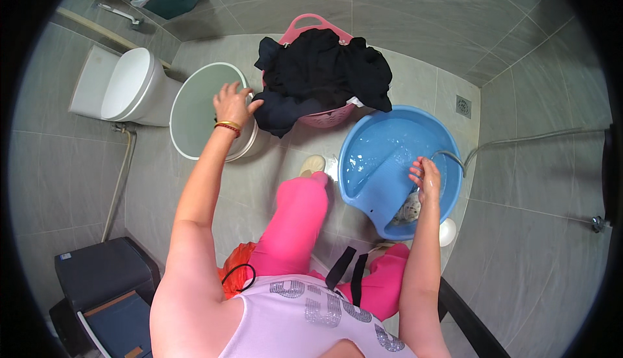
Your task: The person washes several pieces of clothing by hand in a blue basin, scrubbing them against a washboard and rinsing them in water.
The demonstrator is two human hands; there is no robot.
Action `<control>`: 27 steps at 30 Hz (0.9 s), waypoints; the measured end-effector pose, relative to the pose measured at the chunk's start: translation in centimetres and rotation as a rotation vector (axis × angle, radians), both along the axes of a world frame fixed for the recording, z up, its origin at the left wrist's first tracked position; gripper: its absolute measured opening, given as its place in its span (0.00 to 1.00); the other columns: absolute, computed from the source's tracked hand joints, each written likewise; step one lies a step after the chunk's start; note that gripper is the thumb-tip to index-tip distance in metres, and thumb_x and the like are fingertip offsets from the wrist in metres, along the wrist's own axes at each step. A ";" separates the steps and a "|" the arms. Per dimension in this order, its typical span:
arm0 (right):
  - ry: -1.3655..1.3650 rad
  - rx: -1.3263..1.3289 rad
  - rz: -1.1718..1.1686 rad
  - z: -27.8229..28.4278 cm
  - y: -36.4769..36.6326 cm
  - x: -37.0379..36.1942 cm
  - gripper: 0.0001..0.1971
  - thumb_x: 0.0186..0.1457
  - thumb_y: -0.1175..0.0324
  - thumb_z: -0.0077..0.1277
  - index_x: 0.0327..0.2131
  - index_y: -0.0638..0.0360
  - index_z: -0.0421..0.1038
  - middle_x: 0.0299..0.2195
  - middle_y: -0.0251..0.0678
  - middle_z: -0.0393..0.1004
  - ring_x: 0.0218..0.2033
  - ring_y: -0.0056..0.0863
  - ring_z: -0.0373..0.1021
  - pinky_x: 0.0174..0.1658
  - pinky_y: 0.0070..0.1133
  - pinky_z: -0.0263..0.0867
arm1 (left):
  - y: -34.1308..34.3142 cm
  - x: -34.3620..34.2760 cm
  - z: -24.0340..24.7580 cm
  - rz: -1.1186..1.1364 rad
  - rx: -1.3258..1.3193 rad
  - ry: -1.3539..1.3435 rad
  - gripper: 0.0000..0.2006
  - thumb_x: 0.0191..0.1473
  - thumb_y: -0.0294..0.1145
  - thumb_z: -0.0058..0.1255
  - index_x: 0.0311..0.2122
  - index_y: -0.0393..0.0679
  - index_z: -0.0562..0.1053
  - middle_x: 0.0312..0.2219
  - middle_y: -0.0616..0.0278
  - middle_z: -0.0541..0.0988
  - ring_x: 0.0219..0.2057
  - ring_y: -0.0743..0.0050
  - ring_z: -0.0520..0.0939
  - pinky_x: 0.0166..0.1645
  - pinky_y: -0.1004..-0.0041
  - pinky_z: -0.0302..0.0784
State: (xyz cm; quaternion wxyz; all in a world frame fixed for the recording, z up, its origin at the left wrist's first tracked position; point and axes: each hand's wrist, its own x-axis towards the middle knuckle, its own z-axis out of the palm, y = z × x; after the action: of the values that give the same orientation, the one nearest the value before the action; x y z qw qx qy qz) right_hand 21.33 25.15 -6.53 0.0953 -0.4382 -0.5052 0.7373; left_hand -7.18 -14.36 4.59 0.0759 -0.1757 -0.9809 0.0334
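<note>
My left hand (233, 106), fingers spread and holding nothing, is over the near right rim of a pale green bucket (204, 108). Close to its fingertips, dark clothes (315, 69) are heaped in a pink basket (324, 119) and hang over its edge. Above the right part of a blue basin (363, 192) is my right hand (425, 177), its fingers loosely bent and apart with nothing visible in them. Water (389, 140) lies in the basin, beside a sloping built-in washboard. A light patterned cloth (407, 210) sits near the basin's front, partly hidden by my right hand and forearm.
A grey hose (519, 139) runs from the right wall over the basin's rim. Beyond the basin is a floor drain (463, 106). A white toilet (133, 88) stands left of the bucket, and a dark boxy thing (107, 270) is at lower left.
</note>
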 end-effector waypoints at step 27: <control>0.177 0.225 -0.018 2.1 -0.3 -0.9 0.31 0.52 0.62 0.51 0.58 0.57 0.52 0.49 0.40 0.63 0.38 0.25 0.67 0.35 0.20 0.68 | 21.6 -1.0 24.8 -0.917 1.949 -1.139 0.17 0.58 0.32 0.35 0.45 0.29 0.67 0.42 0.47 0.74 0.45 0.58 0.74 0.53 0.64 0.68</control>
State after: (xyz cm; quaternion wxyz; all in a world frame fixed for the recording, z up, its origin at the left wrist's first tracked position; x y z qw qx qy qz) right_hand 20.42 24.86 -4.39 0.1946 -0.3623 -0.5703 0.7110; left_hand -8.15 7.28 29.43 -0.2605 -0.3648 -0.3349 -0.8288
